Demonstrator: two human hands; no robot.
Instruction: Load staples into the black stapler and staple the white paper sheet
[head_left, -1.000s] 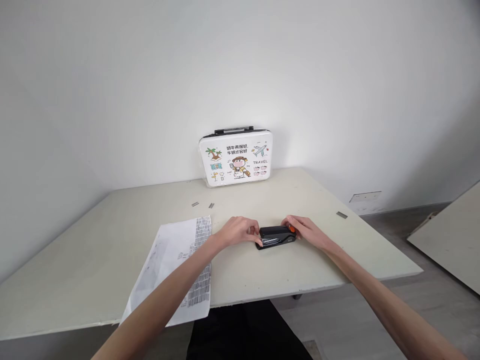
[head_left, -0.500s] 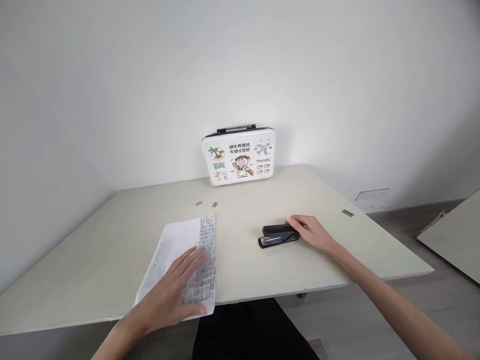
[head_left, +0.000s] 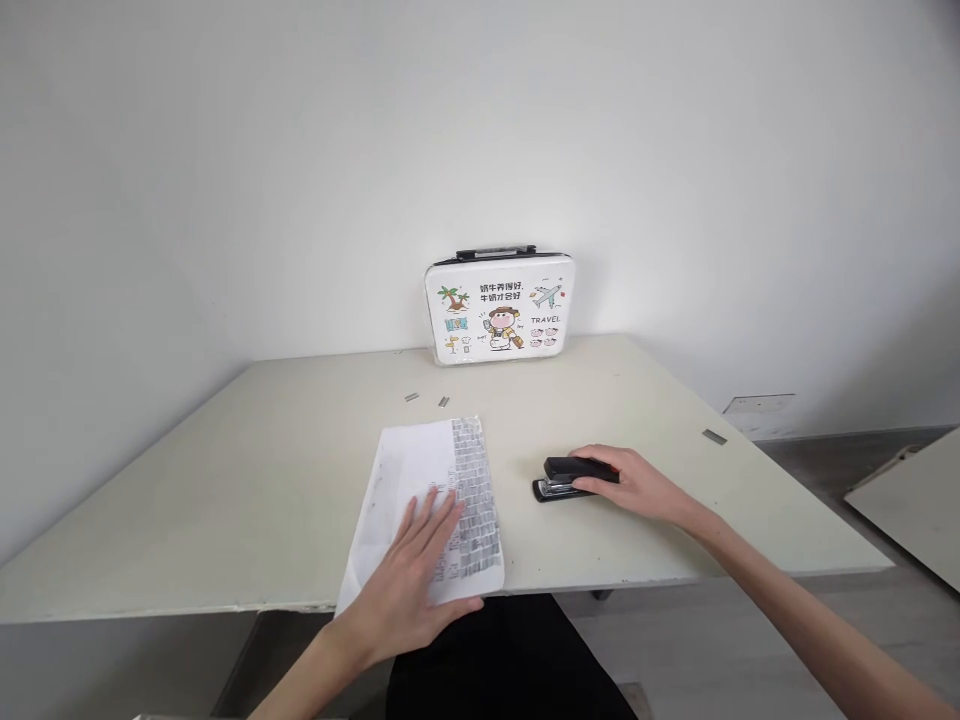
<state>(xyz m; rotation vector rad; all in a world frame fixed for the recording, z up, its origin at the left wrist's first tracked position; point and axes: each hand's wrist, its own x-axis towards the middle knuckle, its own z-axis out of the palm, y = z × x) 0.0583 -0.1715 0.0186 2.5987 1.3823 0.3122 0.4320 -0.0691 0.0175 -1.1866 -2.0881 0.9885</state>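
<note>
A white paper sheet, perhaps several together, (head_left: 401, 460) with rows of grey marks down its right side lies at the table's front edge. My left hand (head_left: 412, 575) rests flat on its lower part, fingers stretched out. To the right of the paper, a black stapler (head_left: 559, 470) sits on the table with its front end pointing left. My right hand (head_left: 634, 483) is closed round the stapler's rear part, thumb on the near side and fingers over the top. The stapler's back end is hidden by that hand.
Two small staple strips (head_left: 412, 397) lie beyond the paper, and another staple strip (head_left: 714, 437) is near the table's right edge. A white case with cartoon prints (head_left: 501, 308) stands against the wall at the back of the pale table (head_left: 225, 480).
My left hand and the paper have shifted right, closer to the stapler. My right hand has moved from the stapler's rear end to a fuller grip around its body.
</note>
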